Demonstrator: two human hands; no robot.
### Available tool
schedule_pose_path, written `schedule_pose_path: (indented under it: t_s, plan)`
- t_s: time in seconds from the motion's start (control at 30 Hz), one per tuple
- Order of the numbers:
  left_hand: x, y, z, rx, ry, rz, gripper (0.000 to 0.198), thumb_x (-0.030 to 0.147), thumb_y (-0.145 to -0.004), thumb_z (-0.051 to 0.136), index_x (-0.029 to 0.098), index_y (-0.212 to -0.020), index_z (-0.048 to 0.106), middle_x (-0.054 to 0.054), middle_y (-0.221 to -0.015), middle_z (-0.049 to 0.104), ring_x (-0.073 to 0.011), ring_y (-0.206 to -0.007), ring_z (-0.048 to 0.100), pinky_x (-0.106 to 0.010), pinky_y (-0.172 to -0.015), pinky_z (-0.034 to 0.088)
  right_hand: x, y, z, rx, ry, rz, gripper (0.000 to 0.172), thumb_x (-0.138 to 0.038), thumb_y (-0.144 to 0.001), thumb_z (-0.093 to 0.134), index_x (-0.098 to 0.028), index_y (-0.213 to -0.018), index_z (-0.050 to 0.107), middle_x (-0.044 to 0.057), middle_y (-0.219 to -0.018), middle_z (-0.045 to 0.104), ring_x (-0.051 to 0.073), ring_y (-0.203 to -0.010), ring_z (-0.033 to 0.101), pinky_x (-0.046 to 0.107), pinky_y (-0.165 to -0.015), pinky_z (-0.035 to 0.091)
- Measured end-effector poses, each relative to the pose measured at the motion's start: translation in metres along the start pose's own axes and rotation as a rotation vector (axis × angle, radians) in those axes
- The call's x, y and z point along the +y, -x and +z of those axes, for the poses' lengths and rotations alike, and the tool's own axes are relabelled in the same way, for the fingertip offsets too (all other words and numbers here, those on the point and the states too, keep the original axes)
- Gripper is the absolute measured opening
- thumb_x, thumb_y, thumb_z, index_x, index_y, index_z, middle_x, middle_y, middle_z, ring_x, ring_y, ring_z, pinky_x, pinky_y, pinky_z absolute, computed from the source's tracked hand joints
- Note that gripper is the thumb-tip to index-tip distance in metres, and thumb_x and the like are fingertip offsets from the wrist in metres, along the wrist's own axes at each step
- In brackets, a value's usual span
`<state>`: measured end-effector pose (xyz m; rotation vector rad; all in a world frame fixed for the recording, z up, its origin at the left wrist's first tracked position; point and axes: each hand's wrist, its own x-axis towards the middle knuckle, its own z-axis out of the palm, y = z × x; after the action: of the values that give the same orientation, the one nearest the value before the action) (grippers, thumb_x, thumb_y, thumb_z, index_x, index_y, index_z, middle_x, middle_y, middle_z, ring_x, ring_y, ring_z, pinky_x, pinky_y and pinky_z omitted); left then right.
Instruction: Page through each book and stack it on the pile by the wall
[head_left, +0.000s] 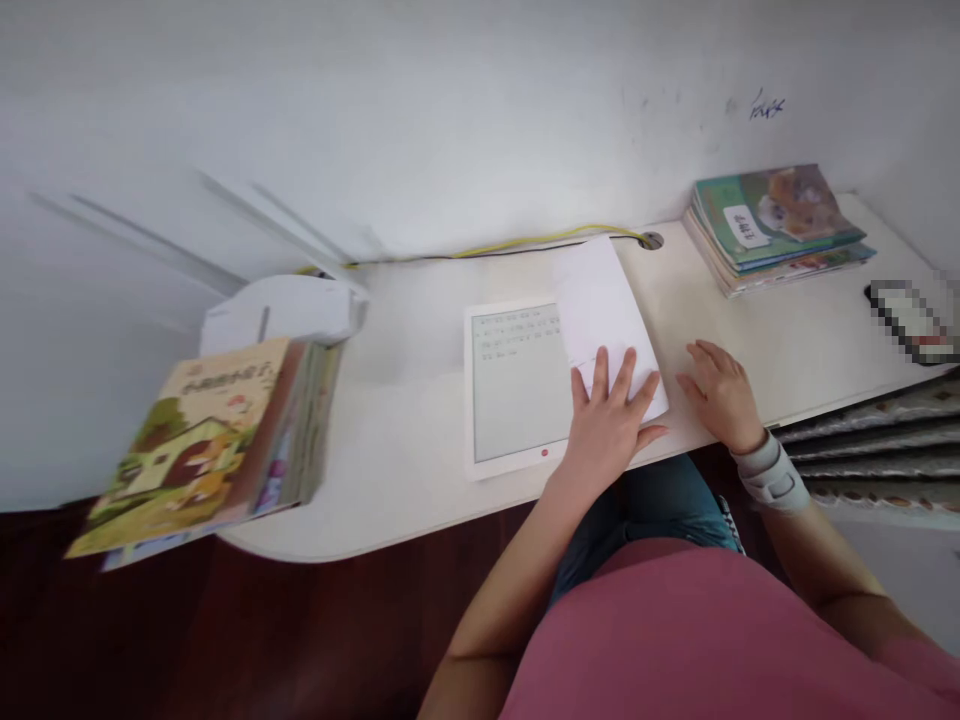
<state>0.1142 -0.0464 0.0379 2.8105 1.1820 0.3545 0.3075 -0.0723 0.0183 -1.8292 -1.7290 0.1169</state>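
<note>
My left hand (pixel 609 415) lies flat with spread fingers on the lower part of a folded white sheet of paper (pixel 600 300). That paper covers the right side of a white writing tablet (pixel 514 400), whose grey screen carries a few lines of handwriting near the top. To the right of the paper, my right hand (pixel 721 393) rests at the desk's front edge, fingers loosely apart and holding nothing. A grey band (pixel 772 475) wraps the right wrist.
A stack of picture books (pixel 210 440) overhangs the desk (pixel 397 440) at left, beside a white rounded object (pixel 281 305). More books (pixel 780 220) are piled at the back right, near a pixelated object (pixel 911 320). A yellow cable (pixel 525 240) runs along the wall.
</note>
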Motion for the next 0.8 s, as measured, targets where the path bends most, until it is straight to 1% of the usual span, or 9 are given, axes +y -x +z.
schedule_pose_path:
  t_s: [0.07, 0.17, 0.27, 0.47, 0.67, 0.8]
  plan:
    - [0.007, -0.005, 0.005, -0.022, -0.053, 0.03, 0.066, 0.058, -0.085, 0.052, 0.026, -0.142, 0.045, -0.014, -0.156, 0.03, -0.0426, -0.144, 0.016, -0.07, -0.109, 0.018, 0.014, 0.009, 0.008, -0.027, 0.185, -0.004, 0.051, -0.042, -0.093, 0.044, -0.006, -0.129, 0.052, 0.025, -0.137, 0.051, 0.034, -0.129, 0.046, 0.053, -0.105, 0.037]
    - [0.015, -0.012, 0.01, -0.045, -0.069, 0.055, 0.064, 0.059, -0.088, 0.047, 0.025, -0.141, 0.046, -0.013, -0.155, 0.032, -0.0402, -0.144, 0.019, -0.07, -0.11, 0.018, 0.023, 0.019, 0.017, -0.083, 0.259, -0.019, 0.05, -0.034, -0.094, 0.04, -0.004, -0.133, 0.048, 0.024, -0.14, 0.05, 0.032, -0.134, 0.043, 0.051, -0.109, 0.035]
    - [0.021, -0.019, 0.015, -0.064, -0.057, 0.036, 0.061, 0.058, -0.09, 0.044, 0.022, -0.139, 0.049, -0.013, -0.154, 0.033, -0.0405, -0.143, 0.022, -0.07, -0.11, 0.017, 0.025, 0.021, 0.02, -0.08, 0.23, -0.023, 0.047, -0.026, -0.094, 0.036, -0.005, -0.134, 0.049, 0.022, -0.14, 0.051, 0.029, -0.135, 0.042, 0.048, -0.11, 0.036]
    - [0.026, -0.024, 0.025, -0.105, -0.041, 0.001, 0.056, 0.053, -0.093, 0.042, 0.02, -0.137, 0.052, -0.013, -0.151, 0.04, -0.0418, -0.142, 0.025, -0.071, -0.11, 0.015, 0.028, 0.018, 0.019, -0.064, 0.137, -0.023, 0.047, -0.022, -0.094, 0.034, -0.008, -0.137, 0.047, 0.019, -0.139, 0.053, 0.028, -0.134, 0.044, 0.05, -0.109, 0.038]
    - [0.031, -0.028, 0.033, -0.073, -0.037, -0.04, 0.045, 0.038, -0.098, 0.035, 0.024, -0.137, 0.052, -0.01, -0.148, 0.044, -0.0403, -0.14, 0.03, -0.071, -0.109, 0.017, 0.031, 0.017, 0.015, -0.045, 0.031, 0.007, 0.051, -0.017, -0.092, 0.031, -0.008, -0.141, 0.042, 0.019, -0.137, 0.054, 0.026, -0.131, 0.047, 0.047, -0.108, 0.042]
    - [0.035, -0.032, 0.034, -0.065, -0.032, -0.048, 0.045, 0.037, -0.098, 0.034, 0.023, -0.137, 0.052, -0.011, -0.147, 0.045, -0.0417, -0.138, 0.033, -0.072, -0.108, 0.019, 0.031, 0.017, 0.014, -0.017, -0.02, 0.031, 0.053, -0.018, -0.092, 0.032, -0.009, -0.144, 0.038, 0.018, -0.137, 0.053, 0.026, -0.129, 0.049, 0.047, -0.106, 0.045]
